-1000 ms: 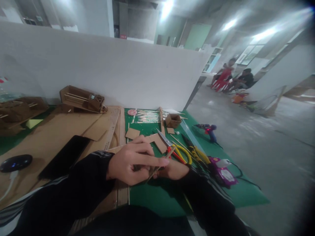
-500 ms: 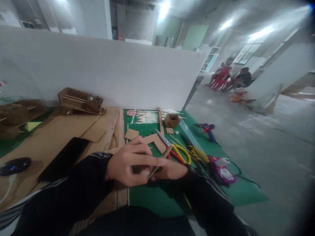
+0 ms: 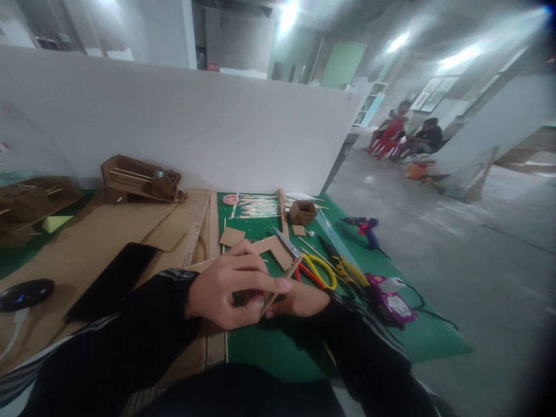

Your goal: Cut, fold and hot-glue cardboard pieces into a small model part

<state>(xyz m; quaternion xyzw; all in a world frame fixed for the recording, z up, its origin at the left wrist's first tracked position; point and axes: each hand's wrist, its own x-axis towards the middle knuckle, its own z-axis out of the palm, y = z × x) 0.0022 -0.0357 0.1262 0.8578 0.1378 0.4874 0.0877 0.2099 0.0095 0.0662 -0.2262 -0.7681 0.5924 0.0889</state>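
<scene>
My left hand [image 3: 230, 286] is closed on a small flat piece of cardboard [image 3: 292, 271], seen nearly edge-on and tilted. Close against it is my right hand [image 3: 304, 298], gripping the same piece from the right; most of its fingers are hidden behind the cardboard and my left hand. Just beyond the hands lie scissors [image 3: 324, 271] with yellow and red handles, their blades pointing away. A cut, angled cardboard piece [image 3: 280, 255] rests on the green table mat [image 3: 278, 350] beside the blades.
Pliers [image 3: 343, 266], a purple power strip [image 3: 393, 304] and a glue gun [image 3: 367, 229] lie to the right. Wooden sticks [image 3: 260, 205] and a small cardboard box [image 3: 303, 212] sit at the back. Leftward are a phone [image 3: 115, 281] and cardboard sheets [image 3: 125, 223]. A white partition [image 3: 182, 121] stands behind.
Both hands and the cardboard piece stay almost where they were. The whole view has shifted very slightly.
</scene>
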